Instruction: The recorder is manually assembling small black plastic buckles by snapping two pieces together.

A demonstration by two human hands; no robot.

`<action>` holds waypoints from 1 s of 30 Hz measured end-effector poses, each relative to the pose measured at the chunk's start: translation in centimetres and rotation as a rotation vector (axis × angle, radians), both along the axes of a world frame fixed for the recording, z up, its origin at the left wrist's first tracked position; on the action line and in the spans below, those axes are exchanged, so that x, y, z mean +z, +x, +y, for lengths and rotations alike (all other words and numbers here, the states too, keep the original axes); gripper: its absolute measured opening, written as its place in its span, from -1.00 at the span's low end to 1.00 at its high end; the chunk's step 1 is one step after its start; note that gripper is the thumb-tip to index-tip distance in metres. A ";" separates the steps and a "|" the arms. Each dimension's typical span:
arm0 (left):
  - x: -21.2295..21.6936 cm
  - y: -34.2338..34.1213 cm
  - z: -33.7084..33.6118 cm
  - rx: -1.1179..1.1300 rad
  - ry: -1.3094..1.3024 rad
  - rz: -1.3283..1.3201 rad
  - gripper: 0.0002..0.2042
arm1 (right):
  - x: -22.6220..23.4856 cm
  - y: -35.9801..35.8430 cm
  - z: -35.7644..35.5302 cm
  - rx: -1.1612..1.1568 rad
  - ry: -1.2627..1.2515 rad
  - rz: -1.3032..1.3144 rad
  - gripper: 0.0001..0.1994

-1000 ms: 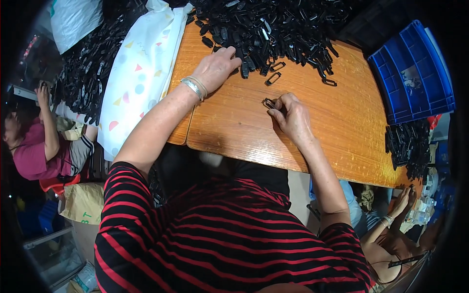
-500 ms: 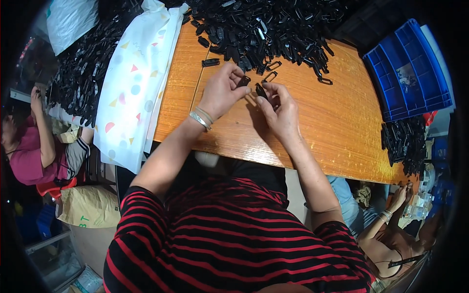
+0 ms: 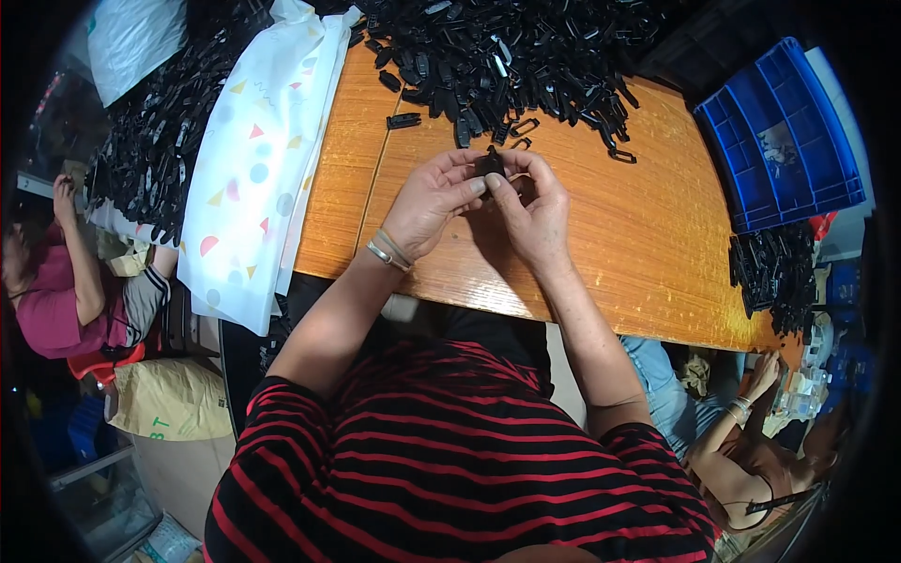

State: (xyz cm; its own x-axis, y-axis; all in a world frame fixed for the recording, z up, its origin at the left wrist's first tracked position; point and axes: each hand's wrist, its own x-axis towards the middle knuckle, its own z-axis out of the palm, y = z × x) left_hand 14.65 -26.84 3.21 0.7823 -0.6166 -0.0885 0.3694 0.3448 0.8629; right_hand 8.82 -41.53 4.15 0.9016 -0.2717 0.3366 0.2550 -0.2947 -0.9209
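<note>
Over the middle of the wooden table [image 3: 601, 244], my left hand [image 3: 434, 199] and my right hand [image 3: 537, 208] meet around a small black plastic part [image 3: 489, 166]. The thumbs press on its near side, and the fingers of both hands close on it from either side. Fingers cover much of it, so whether it is one piece or two joined pieces I cannot tell. Just beyond the hands lie an oblong black plastic loop [image 3: 524, 128] and another black piece [image 3: 404, 121]. A big heap of similar black parts [image 3: 507, 56] spreads across the far side.
A white patterned plastic sheet [image 3: 258, 169] hangs over the table's left side, with more black parts [image 3: 155, 150] beyond it. A blue crate [image 3: 784, 141] stands at right above another pile [image 3: 774, 272]. One person [image 3: 70, 281] sits at left, another [image 3: 741, 450] at lower right.
Both hands, apart before with a black piece in each, have come together. The pieces now meet between the fingers. The left hand moved right and slightly nearer.
</note>
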 end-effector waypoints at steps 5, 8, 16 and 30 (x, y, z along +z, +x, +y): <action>-0.3 0.4 0.7 -0.007 -0.066 0.089 -0.68 | 1.0 -0.6 0.0 -0.003 -0.060 0.016 -0.75; -0.3 0.6 0.8 0.004 -0.019 0.048 -0.70 | 1.2 -0.7 -0.1 -0.035 -0.175 0.007 -0.76; -0.4 0.3 0.4 0.109 0.031 -0.131 -0.71 | 1.0 -0.7 0.1 -0.043 -0.245 -0.068 -0.77; -0.7 -0.3 0.2 0.153 0.026 -0.249 -0.67 | 0.2 -0.6 0.0 -0.048 -0.331 -0.131 -0.78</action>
State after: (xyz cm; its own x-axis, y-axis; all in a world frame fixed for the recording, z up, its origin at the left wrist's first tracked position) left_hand 14.35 -26.61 2.48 0.8657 -0.4897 0.1032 0.0907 0.3564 0.9299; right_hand 8.21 -41.49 4.32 0.8340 -0.1697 0.5251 0.3427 -0.5866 -0.7338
